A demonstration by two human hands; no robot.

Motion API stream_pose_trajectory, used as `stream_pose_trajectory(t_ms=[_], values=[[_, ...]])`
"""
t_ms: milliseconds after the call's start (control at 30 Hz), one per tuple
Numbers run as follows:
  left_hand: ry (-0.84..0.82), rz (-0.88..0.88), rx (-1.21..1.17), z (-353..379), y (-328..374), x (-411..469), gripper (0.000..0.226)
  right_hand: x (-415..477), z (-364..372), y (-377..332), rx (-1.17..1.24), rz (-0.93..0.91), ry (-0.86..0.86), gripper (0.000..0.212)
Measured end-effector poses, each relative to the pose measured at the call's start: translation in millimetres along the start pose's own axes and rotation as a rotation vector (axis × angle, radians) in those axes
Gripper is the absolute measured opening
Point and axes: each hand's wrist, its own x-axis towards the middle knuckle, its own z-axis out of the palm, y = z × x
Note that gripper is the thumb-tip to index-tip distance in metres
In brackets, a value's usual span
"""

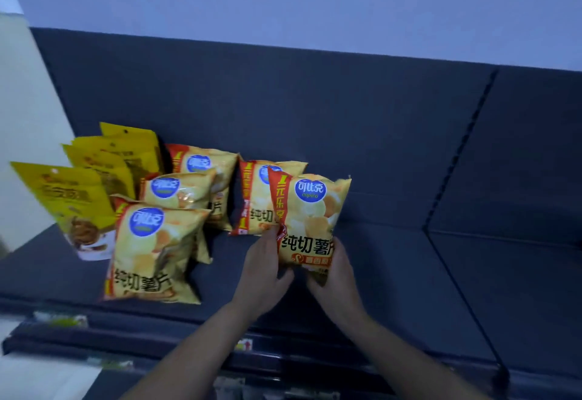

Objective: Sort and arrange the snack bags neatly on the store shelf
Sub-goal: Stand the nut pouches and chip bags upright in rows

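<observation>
A yellow chip bag with a red stripe and blue round logo (310, 210) stands upright on the dark shelf (393, 261). My left hand (263, 270) grips its lower left corner and my right hand (335, 276) grips its lower right corner. Directly behind it stands another bag of the same kind (255, 198). To the left, three more of these chip bags sit in a front-to-back row: the nearest (151, 248), the middle one (179, 190), the rear one (204, 163).
Several plain yellow pouches (78, 201) stand at the far left of the shelf beside a white side panel (28, 122). The shelf's dark back wall (283, 100) rises behind. A perforated upright (463, 154) divides off the shelf section to the right. Price tags line the front rail (245, 344).
</observation>
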Motion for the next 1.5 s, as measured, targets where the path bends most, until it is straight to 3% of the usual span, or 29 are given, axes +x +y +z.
stream_pose_trajectory(t_ms=[167,367,600,700,833,967,1200,1500], values=[[0.036,-0.103,-0.059,-29.2,-55.6,-8.3,0.076,14.1,61.1,-21.5,-0.034,-0.046,-0.081,0.084],[-0.028,-0.210,-0.120,-27.9,-81.3,-1.0,0.080,22.0,88.5,-24.6,-0.040,0.009,-0.066,0.077],[0.060,-0.246,-0.064,-28.2,-69.5,-1.9,0.099,21.4,88.9,-24.5,-0.025,0.035,-0.062,0.077],[0.156,-0.167,0.038,-28.0,-47.8,-3.3,0.111,18.5,73.1,-28.1,-0.019,0.056,-0.083,0.064],[0.172,0.052,0.244,-11.3,-10.5,-0.5,0.113,6.3,30.9,-15.5,-0.199,0.142,-0.111,0.068],[0.023,0.185,0.369,20.1,23.2,7.4,0.108,-5.1,-16.1,1.1,-0.239,0.242,-0.125,0.068],[-0.389,0.355,0.297,102.3,106.6,9.6,0.080,-43.7,-143.7,28.6,-0.479,0.329,-0.012,0.058],[-0.661,0.506,0.186,255.7,265.2,1.6,0.074,-133.7,-364.1,98.6,-0.714,0.674,0.252,0.063]])
